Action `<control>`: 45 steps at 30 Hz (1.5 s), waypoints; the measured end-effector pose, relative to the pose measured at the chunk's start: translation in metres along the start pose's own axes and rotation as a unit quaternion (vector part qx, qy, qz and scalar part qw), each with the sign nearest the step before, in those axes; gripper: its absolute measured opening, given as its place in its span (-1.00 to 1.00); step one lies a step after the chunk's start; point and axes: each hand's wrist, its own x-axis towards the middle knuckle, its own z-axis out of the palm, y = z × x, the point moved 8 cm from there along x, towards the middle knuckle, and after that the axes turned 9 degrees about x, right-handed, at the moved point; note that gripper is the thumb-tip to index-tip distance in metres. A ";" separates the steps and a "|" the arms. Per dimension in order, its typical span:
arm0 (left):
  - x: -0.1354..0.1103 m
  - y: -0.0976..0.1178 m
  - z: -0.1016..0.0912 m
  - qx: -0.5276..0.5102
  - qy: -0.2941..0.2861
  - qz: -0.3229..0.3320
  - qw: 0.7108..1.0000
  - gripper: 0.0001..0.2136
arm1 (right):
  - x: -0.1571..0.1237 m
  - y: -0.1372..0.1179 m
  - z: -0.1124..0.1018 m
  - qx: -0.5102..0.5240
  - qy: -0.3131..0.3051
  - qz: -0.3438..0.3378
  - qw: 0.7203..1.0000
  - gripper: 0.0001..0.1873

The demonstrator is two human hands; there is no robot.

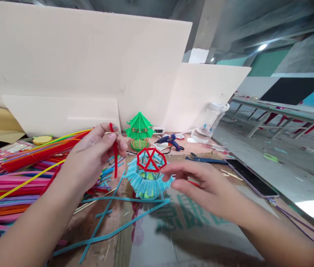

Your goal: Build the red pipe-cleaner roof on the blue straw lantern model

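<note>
My left hand [92, 157] is closed in a pinch around a short red pipe cleaner [115, 159], which hangs upright from the fingers. In front of me stands a small model [147, 185] with a skirt of light blue pipe cleaner pieces and some green inside. A red spoked ring [152, 160] sits on top of it. My right hand [201, 185] is at the model's right side, thumb and fingers apart, fingertips close to the ring; whether they touch it I cannot tell. A bit of red shows behind its fingers.
A green pagoda model [139, 131], a glue gun [170, 141] and a clear jug [208, 124] stand behind. Pliers [205, 160] and a phone [253, 178] lie right. Bundled pipe cleaners [15, 181] fill the left; long blue pipe cleaners [123, 227] lie in front. White boards [84, 55] rise behind.
</note>
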 end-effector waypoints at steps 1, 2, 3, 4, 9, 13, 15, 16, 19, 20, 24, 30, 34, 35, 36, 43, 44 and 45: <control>-0.004 0.002 0.006 0.011 -0.017 0.006 1.000 -0.89 | 0.004 -0.007 0.008 0.006 -0.004 -0.008 1.000 -0.74; -0.008 0.004 0.012 0.028 -0.031 0.014 0.999 -0.88 | 0.009 -0.011 0.013 0.013 -0.003 -0.014 1.000 -0.73; -0.010 0.005 0.016 0.048 -0.039 0.021 0.998 -0.88 | 0.015 -0.014 0.017 0.023 0.003 -0.018 1.000 -0.71; -0.012 0.006 0.019 0.066 -0.042 0.032 0.996 -0.87 | 0.021 -0.016 0.020 0.034 0.011 -0.022 0.999 -0.69; -0.018 0.013 0.021 0.082 -0.001 0.081 0.993 -0.84 | 0.044 -0.018 0.033 0.091 0.030 -0.035 0.995 -0.70; -0.026 0.012 0.033 0.090 -0.045 0.066 0.993 -0.88 | 0.050 -0.015 0.043 0.142 0.040 -0.020 0.989 -0.71; -0.030 0.014 0.038 0.118 -0.063 0.082 0.988 -0.90 | 0.050 -0.014 0.047 0.198 0.031 -0.017 0.980 -0.74; -0.031 0.016 0.038 0.132 -0.062 0.094 0.985 -0.91 | 0.050 -0.014 0.049 0.223 0.024 -0.016 0.974 -0.77; -0.030 0.016 0.037 0.147 -0.056 0.105 0.982 -0.93 | 0.047 -0.014 0.045 0.229 0.021 -0.019 0.973 -0.76; -0.029 0.014 0.037 0.147 -0.064 0.097 0.982 -0.90 | 0.046 -0.014 0.040 0.216 0.033 -0.022 0.976 -0.73; -0.025 0.004 0.039 0.166 -0.103 0.043 0.980 -0.69 | 0.040 -0.013 0.018 0.185 0.089 -0.032 0.978 -0.75; -0.025 0.003 0.043 0.178 -0.124 0.022 0.976 -0.66 | 0.034 -0.012 -0.010 0.135 0.141 -0.037 0.980 -0.73; -0.025 -0.001 0.042 0.204 -0.126 0.042 0.970 -0.61 | 0.033 -0.018 -0.004 0.131 0.118 -0.048 0.983 -0.78; -0.025 -0.002 0.041 0.222 -0.121 0.053 0.966 -0.60 | 0.033 -0.021 0.001 0.126 0.102 -0.057 0.985 -0.79; -0.026 -0.002 0.041 0.245 -0.118 0.066 0.960 -0.58 | 0.032 -0.025 0.007 0.116 0.087 -0.067 0.987 -0.80; -0.036 -0.003 0.052 0.376 -0.113 0.148 0.908 -0.33 | 0.026 -0.034 0.045 0.066 0.015 -0.085 0.994 -0.88; -0.036 -0.004 0.053 0.389 -0.117 0.150 0.901 -0.32 | 0.026 -0.035 0.046 0.069 0.010 -0.087 0.994 -0.87; -0.037 -0.004 0.054 0.401 -0.119 0.148 0.896 -0.33 | 0.025 -0.036 0.045 0.075 0.011 -0.089 0.993 -0.87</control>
